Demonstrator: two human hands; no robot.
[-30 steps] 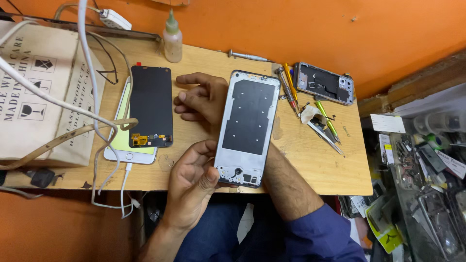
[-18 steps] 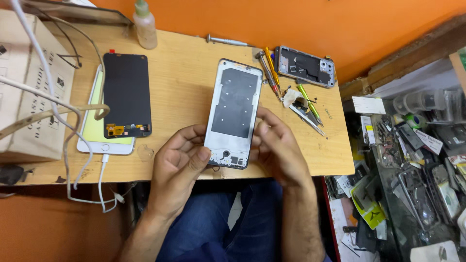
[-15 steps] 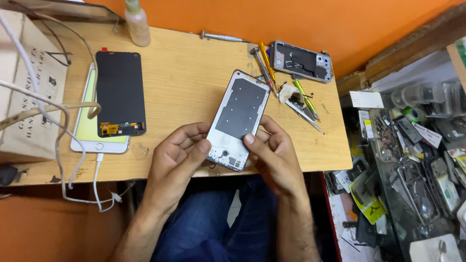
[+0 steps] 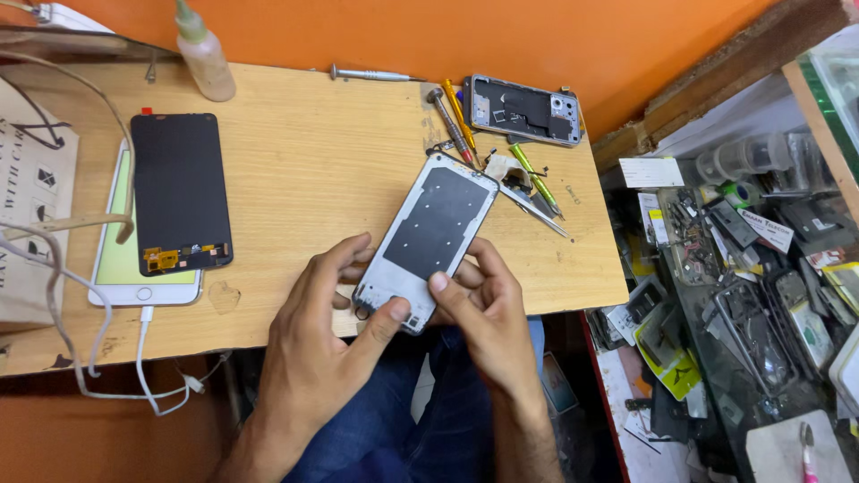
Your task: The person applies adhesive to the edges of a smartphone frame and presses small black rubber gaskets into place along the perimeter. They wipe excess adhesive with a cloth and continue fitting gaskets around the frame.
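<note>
A silver phone middle frame with a black inner panel (image 4: 429, 234) is lifted off the wooden table (image 4: 304, 161), tilted to the right. My left hand (image 4: 327, 344) grips its lower left edge, thumb on the bottom rim. My right hand (image 4: 488, 317) holds the lower right side, thumb pressed on the face. A detached black phone screen (image 4: 179, 190) lies on top of a white phone (image 4: 143, 284) at the table's left.
A phone back housing (image 4: 523, 109), screwdrivers (image 4: 452, 121) and tweezers (image 4: 534, 208) lie at the back right of the table. A glue bottle (image 4: 204, 55) stands at the back. White cables (image 4: 85, 340) hang at the left. A shelf of spare parts (image 4: 743, 259) sits to the right.
My right hand came off the table and joined the left at the frame's lower end. Both hands lifted the frame off the table and turned it rightward.
</note>
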